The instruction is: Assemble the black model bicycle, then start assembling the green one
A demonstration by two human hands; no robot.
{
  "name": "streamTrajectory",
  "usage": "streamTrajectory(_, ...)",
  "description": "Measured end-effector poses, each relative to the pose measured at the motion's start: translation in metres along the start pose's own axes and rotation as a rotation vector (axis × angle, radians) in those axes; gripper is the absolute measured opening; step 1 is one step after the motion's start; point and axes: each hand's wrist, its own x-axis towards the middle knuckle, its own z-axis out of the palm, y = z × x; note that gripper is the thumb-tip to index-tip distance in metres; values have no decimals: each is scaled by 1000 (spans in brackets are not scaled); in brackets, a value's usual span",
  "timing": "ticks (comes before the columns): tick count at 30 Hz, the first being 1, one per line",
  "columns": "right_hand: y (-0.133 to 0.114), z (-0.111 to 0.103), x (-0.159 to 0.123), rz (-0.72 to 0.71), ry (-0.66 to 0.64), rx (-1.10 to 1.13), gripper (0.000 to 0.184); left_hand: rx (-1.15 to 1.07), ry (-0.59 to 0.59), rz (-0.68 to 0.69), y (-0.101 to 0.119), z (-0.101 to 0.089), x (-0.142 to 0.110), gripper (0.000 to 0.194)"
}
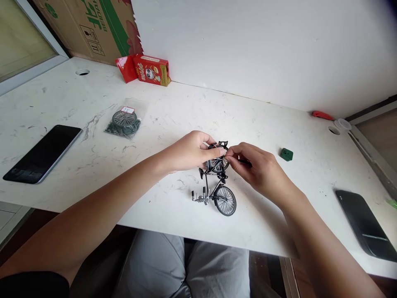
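A small black model bicycle (226, 200) with spoked wheels and silver handlebars lies on the white table, its front wheel toward me. My left hand (198, 151) is closed around its rear end, thumb pressed near the rear wheel. At the other side of that wheel, my right hand (254, 163) pinches with thumb and forefinger close to the hub. A dark slim piece (245, 162) shows under its fingers; what it is, I cannot make out. The fingers hide part of the rear wheel.
A clear bag (124, 120) with dark green wheel parts lies to the left, beyond a phone (43, 153). On the right are a small green block (286, 154) and a black phone (366, 223). At the back stand a red box (151, 70) and a large carton (93, 29).
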Motion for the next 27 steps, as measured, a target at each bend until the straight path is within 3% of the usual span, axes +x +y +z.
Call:
streamTrajectory(12,0,3,0,40,69,-16,8,121,36,100,0,2,-2,33)
streamTrajectory(20,1,5,1,264,118,323,18,160,33,138,5,2,-8,35)
streamTrajectory(27,14,3,5,358,46,509,20,191,10,130,7,3,-11,27)
